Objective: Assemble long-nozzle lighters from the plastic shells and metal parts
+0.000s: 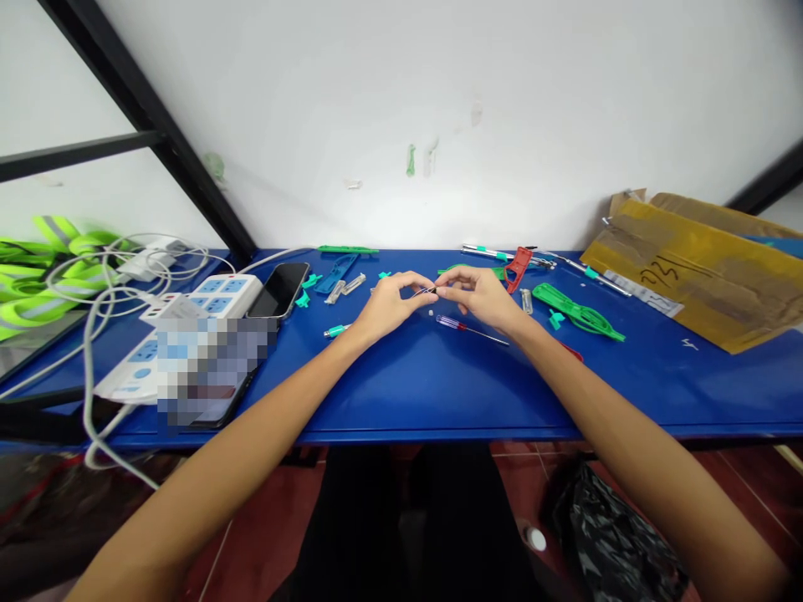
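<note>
A: Any writing to read?
B: Black handwriting on the cardboard box (690,259), at the right of the blue table (439,393). It seems to end in "31"; the rest is unclear. The box's white label (646,294) has print too small to read.
A: And the hands?
B: The left hand (390,306) and right hand (478,296) meet near the table's middle. Each is narrow, thumb and fingertips pinched on a small dark piece (432,290), mostly hidden between them. I cannot tell what it is.
A: What lies near?
B: A purple-handled screwdriver (452,323) just in front of the hands, a red plastic frame (518,266) beyond the right one.
</note>
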Action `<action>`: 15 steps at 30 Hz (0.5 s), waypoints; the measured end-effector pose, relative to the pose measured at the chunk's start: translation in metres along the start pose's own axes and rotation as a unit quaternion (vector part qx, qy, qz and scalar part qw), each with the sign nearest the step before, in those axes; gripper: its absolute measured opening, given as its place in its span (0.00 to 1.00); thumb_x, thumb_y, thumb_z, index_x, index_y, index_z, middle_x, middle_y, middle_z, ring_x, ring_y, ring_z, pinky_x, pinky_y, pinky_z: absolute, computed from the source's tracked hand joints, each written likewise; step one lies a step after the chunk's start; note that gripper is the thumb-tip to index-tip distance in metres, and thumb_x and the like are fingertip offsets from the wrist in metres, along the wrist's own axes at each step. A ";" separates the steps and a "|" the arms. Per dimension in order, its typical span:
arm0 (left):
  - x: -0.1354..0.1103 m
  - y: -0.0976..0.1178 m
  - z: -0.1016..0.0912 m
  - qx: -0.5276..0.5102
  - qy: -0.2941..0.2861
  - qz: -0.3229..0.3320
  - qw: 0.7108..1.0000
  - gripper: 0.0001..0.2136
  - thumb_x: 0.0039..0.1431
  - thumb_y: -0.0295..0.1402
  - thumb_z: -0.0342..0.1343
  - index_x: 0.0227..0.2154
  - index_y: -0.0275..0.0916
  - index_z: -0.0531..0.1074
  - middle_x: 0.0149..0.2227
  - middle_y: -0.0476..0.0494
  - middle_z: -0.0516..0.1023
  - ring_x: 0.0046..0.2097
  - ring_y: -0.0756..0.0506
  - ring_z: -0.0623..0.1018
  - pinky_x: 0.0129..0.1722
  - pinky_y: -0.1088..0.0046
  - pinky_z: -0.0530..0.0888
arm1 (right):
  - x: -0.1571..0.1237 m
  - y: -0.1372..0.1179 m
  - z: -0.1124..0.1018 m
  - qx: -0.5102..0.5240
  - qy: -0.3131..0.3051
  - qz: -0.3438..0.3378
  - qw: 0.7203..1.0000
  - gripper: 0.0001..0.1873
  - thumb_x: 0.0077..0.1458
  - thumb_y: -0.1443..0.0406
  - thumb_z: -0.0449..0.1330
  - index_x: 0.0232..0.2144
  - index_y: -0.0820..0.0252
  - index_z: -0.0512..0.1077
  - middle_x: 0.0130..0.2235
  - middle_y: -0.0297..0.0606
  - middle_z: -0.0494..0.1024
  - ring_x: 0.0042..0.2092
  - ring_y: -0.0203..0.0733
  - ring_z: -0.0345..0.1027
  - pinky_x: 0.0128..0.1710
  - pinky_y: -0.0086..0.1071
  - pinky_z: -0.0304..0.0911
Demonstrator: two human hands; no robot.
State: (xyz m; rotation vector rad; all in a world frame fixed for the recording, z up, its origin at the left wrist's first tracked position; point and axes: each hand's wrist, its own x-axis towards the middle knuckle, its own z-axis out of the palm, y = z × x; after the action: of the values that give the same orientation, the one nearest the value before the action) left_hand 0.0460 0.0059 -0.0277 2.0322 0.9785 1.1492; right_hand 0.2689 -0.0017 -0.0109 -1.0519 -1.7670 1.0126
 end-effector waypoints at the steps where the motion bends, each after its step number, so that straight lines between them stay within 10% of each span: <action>1: 0.000 0.000 0.001 -0.002 0.003 -0.002 1.000 0.06 0.62 0.36 0.70 0.40 0.43 0.85 0.42 0.46 0.87 0.46 0.42 0.81 0.55 0.60 0.74 | 0.000 0.000 0.000 0.005 -0.001 0.003 1.000 0.17 0.53 0.54 0.72 0.39 0.59 0.81 0.33 0.35 0.80 0.23 0.33 0.62 0.24 0.32 0.59; 15: 0.000 -0.006 0.001 0.039 0.003 0.048 0.998 0.06 0.66 0.37 0.66 0.39 0.43 0.86 0.43 0.45 0.88 0.45 0.42 0.83 0.52 0.61 0.76 | 0.002 0.004 0.000 -0.102 0.007 -0.080 0.992 0.11 0.59 0.56 0.70 0.37 0.57 0.81 0.36 0.38 0.83 0.36 0.43 0.71 0.41 0.38 0.66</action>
State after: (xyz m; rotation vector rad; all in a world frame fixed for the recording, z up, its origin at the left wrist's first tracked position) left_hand 0.0447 0.0089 -0.0329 2.1589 0.9513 1.1850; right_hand 0.2694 0.0013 -0.0145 -1.0181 -1.9396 0.7371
